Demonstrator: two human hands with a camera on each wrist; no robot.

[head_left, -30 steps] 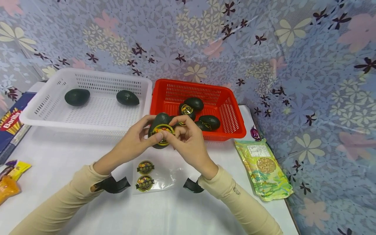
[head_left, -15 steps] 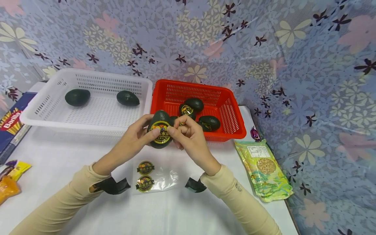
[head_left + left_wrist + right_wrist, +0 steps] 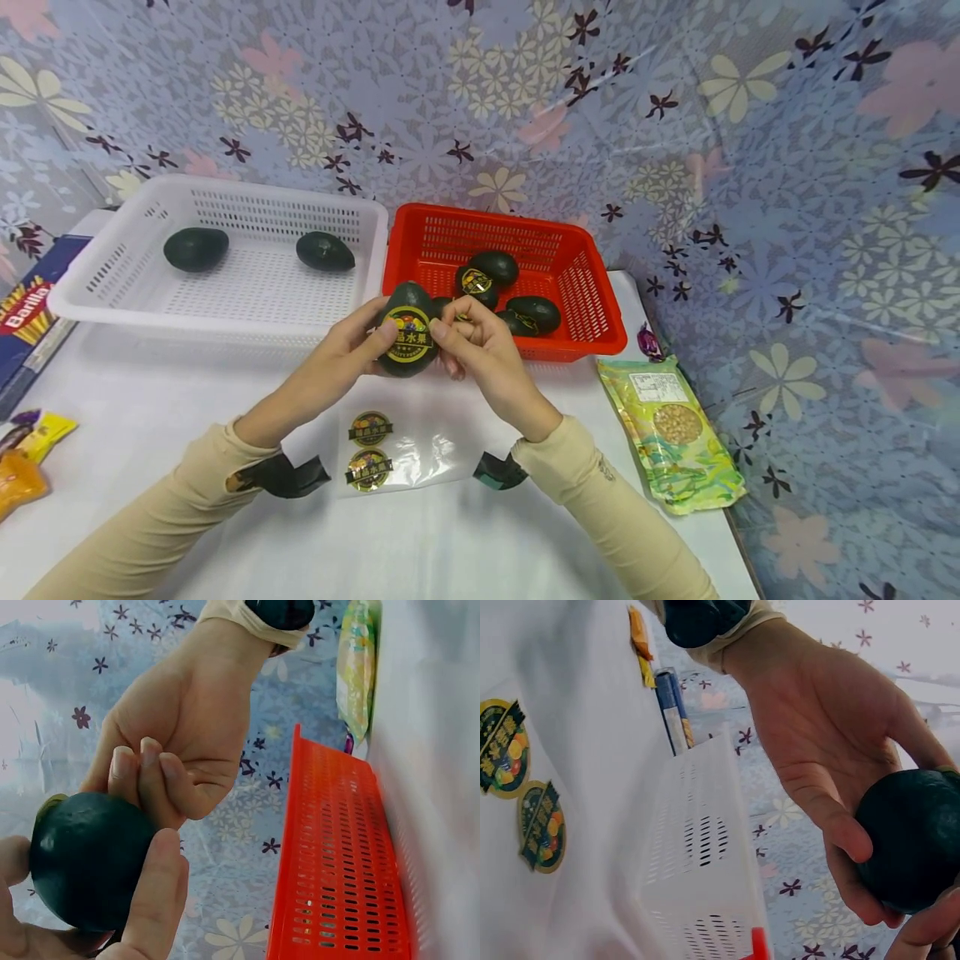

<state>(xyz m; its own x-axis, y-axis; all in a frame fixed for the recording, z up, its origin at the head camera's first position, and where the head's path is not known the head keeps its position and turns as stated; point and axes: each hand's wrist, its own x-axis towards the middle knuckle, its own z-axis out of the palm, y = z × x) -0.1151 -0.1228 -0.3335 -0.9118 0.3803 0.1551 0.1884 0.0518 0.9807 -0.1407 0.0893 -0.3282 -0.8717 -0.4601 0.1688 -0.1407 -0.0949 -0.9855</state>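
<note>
My left hand (image 3: 341,354) holds a dark green avocado (image 3: 408,293) upright in front of the baskets, its thumb on the left edge of a round black-and-gold sticker (image 3: 408,337). The sticker lies flat on the avocado's near side. At the sticker's right edge, my right hand (image 3: 487,354) has its thumb tip, fingers curled beside the fruit. The left wrist view shows the avocado (image 3: 90,862) between my left fingers (image 3: 154,900). In the right wrist view my left hand (image 3: 817,720) cups it from the side. Below, a clear sheet (image 3: 420,458) bears two more stickers.
A white basket (image 3: 225,315) with two avocados stands back left. Beside it, a red basket (image 3: 592,287) contains several avocados, some with stickers. A green snack bag (image 3: 671,433) lies right; a blue Barilla box (image 3: 37,308) and wrapped candies (image 3: 26,458) are left.
The left thumb has slid left across the sticker, and the right thumb has shifted slightly right to its edge, uncovering more of the label. The avocado stays in the left hand.
</note>
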